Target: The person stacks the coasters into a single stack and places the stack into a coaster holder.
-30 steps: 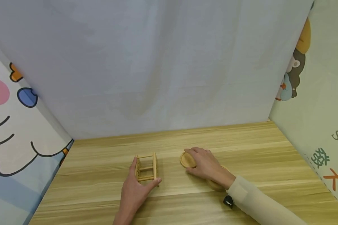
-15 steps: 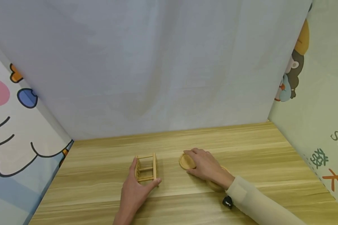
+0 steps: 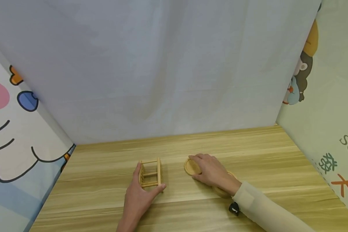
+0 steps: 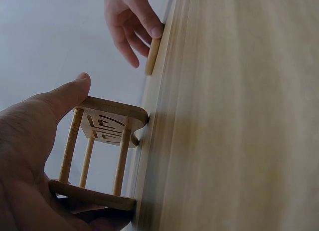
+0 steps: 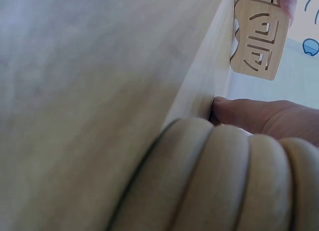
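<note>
In the head view my left hand grips a small wooden coaster holder, thumb on its right side panel and fingers around its left one. Cut-out line patterns mark a panel of the holder in the right wrist view. To the right, my right hand holds a round wooden coaster by its edge. That coaster stands almost flat at the table surface in the left wrist view. Under my right wrist lies a stack of round coasters, partly hidden; its rounded edges fill the bottom of the right wrist view.
A wood-grain table carries everything. Behind it hangs a pale grey cloth. Printed cartoon panels stand at the left and right. A small black object sits by the right sleeve cuff.
</note>
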### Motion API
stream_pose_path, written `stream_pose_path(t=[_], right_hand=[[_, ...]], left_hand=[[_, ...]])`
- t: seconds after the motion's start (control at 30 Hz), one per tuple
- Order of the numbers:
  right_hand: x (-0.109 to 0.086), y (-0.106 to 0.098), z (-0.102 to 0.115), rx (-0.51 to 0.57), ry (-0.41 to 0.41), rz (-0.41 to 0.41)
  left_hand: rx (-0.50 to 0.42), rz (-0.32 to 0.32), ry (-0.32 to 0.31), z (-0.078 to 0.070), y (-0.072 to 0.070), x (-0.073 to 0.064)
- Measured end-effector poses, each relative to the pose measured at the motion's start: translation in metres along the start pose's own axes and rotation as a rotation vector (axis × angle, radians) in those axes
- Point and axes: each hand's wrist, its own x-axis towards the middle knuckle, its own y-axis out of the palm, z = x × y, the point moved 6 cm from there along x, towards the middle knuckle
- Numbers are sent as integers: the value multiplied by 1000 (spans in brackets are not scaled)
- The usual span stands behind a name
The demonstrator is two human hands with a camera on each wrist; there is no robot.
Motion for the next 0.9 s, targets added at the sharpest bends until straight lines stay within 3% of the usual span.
stream_pose_path(t=[0.27,0.9], right_hand=[[-1,-1,0,-26,-31,-33],[-2,-7,2,-32,-7,-79]], left_hand=[[5,2,0,-1,0,0],[-2,9,-21,2,2,-1]])
